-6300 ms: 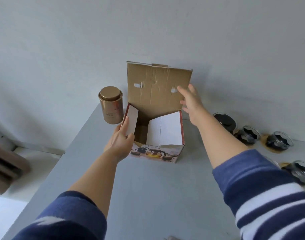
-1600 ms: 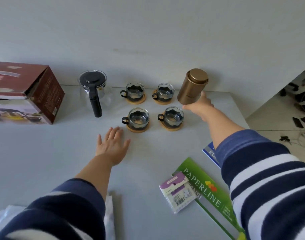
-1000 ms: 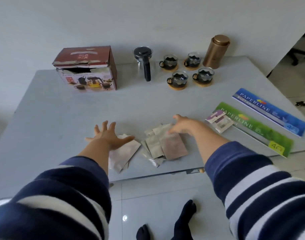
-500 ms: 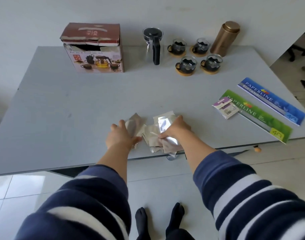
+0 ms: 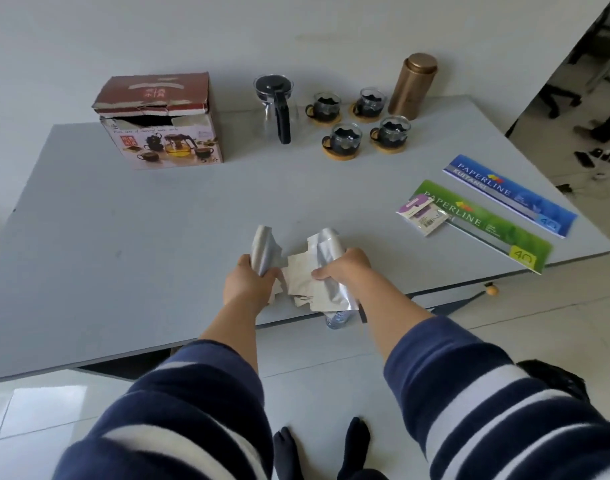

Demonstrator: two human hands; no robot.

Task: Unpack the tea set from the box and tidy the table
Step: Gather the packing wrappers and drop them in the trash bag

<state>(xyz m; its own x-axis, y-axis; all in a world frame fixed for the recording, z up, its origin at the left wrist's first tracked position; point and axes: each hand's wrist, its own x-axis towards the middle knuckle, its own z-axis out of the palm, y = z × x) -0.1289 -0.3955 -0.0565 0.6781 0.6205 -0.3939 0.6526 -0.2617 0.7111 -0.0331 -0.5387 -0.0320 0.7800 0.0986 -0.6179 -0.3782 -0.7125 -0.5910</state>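
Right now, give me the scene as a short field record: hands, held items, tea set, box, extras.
left hand: gripping silver wrappers
right hand: gripping same wrappers
wrappers location: near table edge
teapot: upright, far side
cups: four, on coasters, beside teapot
canister: upright, behind cups
box: far left, torn flap
paper packs: two, right side

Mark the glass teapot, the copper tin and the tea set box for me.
glass teapot (image 5: 282, 114), head view, on its black handle.
copper tin (image 5: 411, 90), head view, middle of its body.
tea set box (image 5: 165, 147), head view, printed front face.
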